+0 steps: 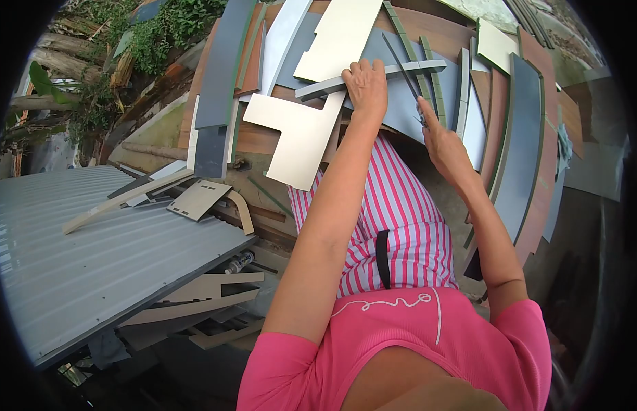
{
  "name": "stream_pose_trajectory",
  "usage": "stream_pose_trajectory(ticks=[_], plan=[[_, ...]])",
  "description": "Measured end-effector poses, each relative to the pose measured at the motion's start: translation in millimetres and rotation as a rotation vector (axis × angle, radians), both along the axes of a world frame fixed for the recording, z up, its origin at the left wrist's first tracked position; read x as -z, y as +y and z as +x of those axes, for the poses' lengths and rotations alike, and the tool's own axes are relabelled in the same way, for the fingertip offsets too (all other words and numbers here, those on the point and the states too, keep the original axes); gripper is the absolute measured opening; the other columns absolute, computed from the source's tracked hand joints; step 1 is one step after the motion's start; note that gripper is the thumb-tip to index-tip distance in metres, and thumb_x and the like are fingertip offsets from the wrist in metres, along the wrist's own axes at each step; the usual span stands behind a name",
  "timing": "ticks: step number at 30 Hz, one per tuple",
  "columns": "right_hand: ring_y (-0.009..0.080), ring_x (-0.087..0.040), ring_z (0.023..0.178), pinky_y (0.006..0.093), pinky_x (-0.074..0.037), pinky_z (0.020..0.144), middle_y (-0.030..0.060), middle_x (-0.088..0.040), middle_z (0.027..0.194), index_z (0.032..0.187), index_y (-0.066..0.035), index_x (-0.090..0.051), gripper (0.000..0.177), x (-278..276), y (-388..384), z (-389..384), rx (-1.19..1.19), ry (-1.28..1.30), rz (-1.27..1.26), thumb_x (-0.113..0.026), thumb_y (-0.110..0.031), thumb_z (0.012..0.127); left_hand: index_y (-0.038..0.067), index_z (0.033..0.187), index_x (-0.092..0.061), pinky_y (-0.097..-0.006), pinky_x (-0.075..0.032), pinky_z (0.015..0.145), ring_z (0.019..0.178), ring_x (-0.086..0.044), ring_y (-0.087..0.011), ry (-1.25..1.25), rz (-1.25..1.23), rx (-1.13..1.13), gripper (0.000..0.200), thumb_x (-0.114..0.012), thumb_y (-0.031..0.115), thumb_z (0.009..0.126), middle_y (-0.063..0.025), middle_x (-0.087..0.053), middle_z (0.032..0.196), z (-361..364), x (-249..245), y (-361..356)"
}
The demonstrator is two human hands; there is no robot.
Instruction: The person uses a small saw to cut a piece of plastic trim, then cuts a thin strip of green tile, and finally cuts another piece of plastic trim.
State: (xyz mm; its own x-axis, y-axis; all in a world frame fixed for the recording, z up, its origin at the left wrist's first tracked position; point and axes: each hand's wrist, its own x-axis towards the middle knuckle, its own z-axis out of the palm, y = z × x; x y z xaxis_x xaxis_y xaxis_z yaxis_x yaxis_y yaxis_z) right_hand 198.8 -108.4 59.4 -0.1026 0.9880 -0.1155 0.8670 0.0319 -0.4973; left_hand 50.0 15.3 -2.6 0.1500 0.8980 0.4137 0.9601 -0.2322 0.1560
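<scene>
A straight, narrow grey bar (323,88) is at twelve o'clock, across boards (340,38) which crowd its both ends. The left hand (365,85) has fingers curled over it; the right hand (441,139) is clamped on a thin dark-bladed tool (399,61). Bare corrugated sheet (92,253) spreads at nine o'clock; at eight, a can (239,262), contents hidden.

Tight up top, one usable gap in the middle

From my end, the best way through is between the left hand (366,85) and the right hand (441,140), over the blue-gray panel (402,114). Far side's a pain: a gray bar (325,88) runs crosswise, a thin dark blade (403,66) slants across it (can't tell if they touch), plus two green-edged strips (435,88). Going right, I'd hit a narrow gray strip (462,92), then a long gray board (522,130). Left, a cream cutout board (298,140) crowds the forearm.
</scene>
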Motion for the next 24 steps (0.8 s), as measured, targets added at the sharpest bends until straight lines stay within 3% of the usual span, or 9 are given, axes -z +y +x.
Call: stream_pose_trajectory(ticks=[2, 9, 14, 18, 20, 24], plan=[[0.0457, -0.063, 0.072, 0.0559, -0.046, 0.067, 0.0285, -0.063, 0.075, 0.147, -0.012, -0.025, 0.057, 7.7, -12.3, 4.9, -0.004, 0.058, 0.044, -0.045, -0.011, 0.094, 0.008, 0.093, -0.06, -0.0428, -0.038, 0.081, 0.095, -0.056, -0.0294, -0.008, -0.039, 0.009, 0.027, -0.075, 0.019, 0.074, -0.0118, -0.061, 0.093, -0.6, 2.2, 2.9], [0.0459, -0.063, 0.073, 0.0553, -0.046, 0.068, 0.0294, -0.063, 0.077, 0.147, -0.013, -0.025, 0.056, -5.4, 9.9, 1.6, 0.015, 0.074, -0.032, -0.045, -0.011, 0.094, 0.008, 0.092, -0.06, -0.0427, -0.038, 0.082, 0.095, -0.056, -0.0294, -0.01, -0.029, 0.02, 0.026, -0.075, 0.02, 0.074, -0.0111, -0.061, 0.093, -1.6, 1.7, 2.5], [0.047, -0.062, 0.074, 0.0561, -0.046, 0.07, 0.0299, -0.063, 0.078, 0.146, -0.014, -0.028, 0.056, 17.5, 57.8, -10.1, -0.015, 0.082, 0.124, -0.046, -0.012, 0.093, 0.008, 0.093, -0.06, -0.0433, -0.038, 0.081, 0.095, -0.057, -0.0299, -0.007, -0.024, -0.002, 0.026, -0.075, 0.019, 0.074, -0.0119, -0.061, 0.094, -1.5, -2.0, 2.8], [0.0467, -0.062, 0.074, 0.0561, -0.046, 0.07, 0.0295, -0.064, 0.079, 0.146, -0.014, -0.029, 0.056, 16.6, 56.4, -8.9, -0.006, 0.071, 0.109, -0.046, -0.012, 0.093, 0.007, 0.093, -0.06, -0.0435, -0.038, 0.081, 0.095, -0.057, -0.0301, -0.004, -0.037, -0.024, 0.025, -0.074, 0.019, 0.075, -0.0122, -0.062, 0.094, 0.8, -2.3, 2.6], [0.0456, -0.063, 0.075, 0.0555, -0.046, 0.069, 0.0288, -0.064, 0.08, 0.146, -0.014, -0.028, 0.056, 14.1, 43.4, -4.8, -0.014, 0.051, 0.086, -0.046, -0.012, 0.093, 0.008, 0.09, -0.061, -0.0405, -0.037, 0.083, 0.093, -0.055, -0.0263, -0.001, -0.013, -0.025, 0.008, -0.055, 0.008, 0.083, -0.01, -0.059, 0.09, 1.0, -4.9, 0.9], [0.0453, -0.063, 0.075, 0.0546, -0.047, 0.069, 0.0287, -0.064, 0.08, 0.147, -0.015, -0.026, 0.056, -2.4, -0.3, 3.3, 0.008, 0.003, -0.035, -0.046, -0.012, 0.094, 0.008, 0.09, -0.061, -0.0405, -0.037, 0.082, 0.093, -0.055, -0.0262, -0.01, -0.009, -0.028, 0.008, -0.055, 0.007, 0.083, -0.0103, -0.059, 0.09, 0.2, -1.8, 3.0]])
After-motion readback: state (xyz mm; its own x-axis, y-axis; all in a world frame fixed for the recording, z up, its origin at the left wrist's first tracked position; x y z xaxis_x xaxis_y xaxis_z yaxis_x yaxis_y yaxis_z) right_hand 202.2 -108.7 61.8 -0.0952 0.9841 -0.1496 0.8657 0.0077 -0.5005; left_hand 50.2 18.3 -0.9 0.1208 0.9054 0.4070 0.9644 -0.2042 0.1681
